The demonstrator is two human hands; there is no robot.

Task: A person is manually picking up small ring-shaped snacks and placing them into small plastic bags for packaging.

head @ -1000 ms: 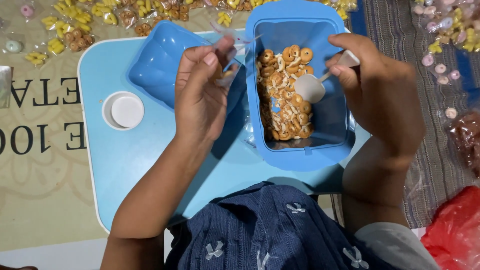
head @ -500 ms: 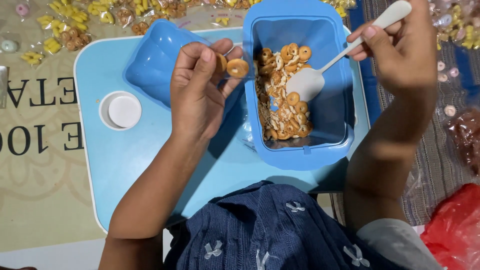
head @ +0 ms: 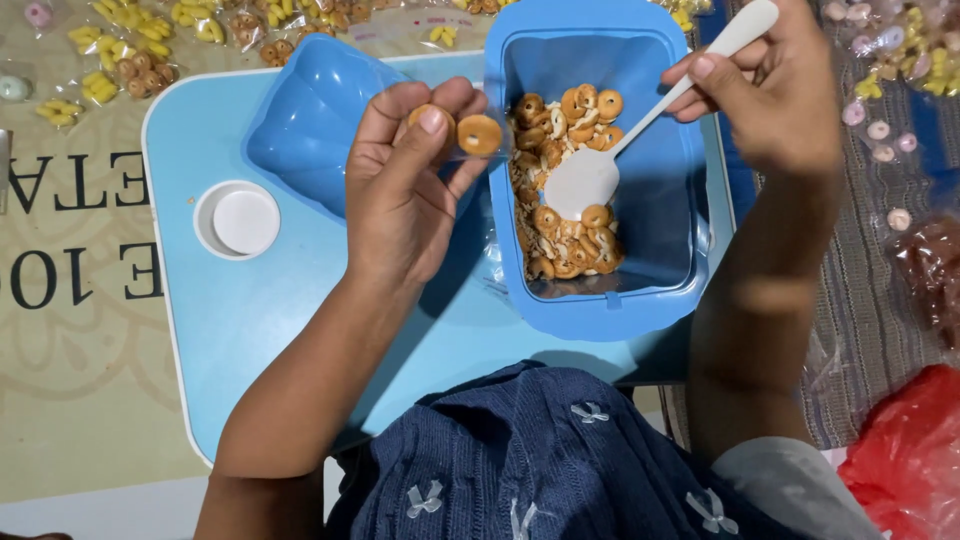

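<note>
Our left hand [head: 405,195] pinches a small clear bag [head: 470,135] of rings — our right hand [head: 775,95] grips the spoon [head: 600,170] in the box [head: 600,300].

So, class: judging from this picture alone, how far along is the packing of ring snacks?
Done: many small filled packets lie beyond the blue table. In hand: the left hand holds a clear packet with ring snacks inside, and the right hand holds a white spoon over the blue tub. Left: the tub is partly full of rings.
</note>
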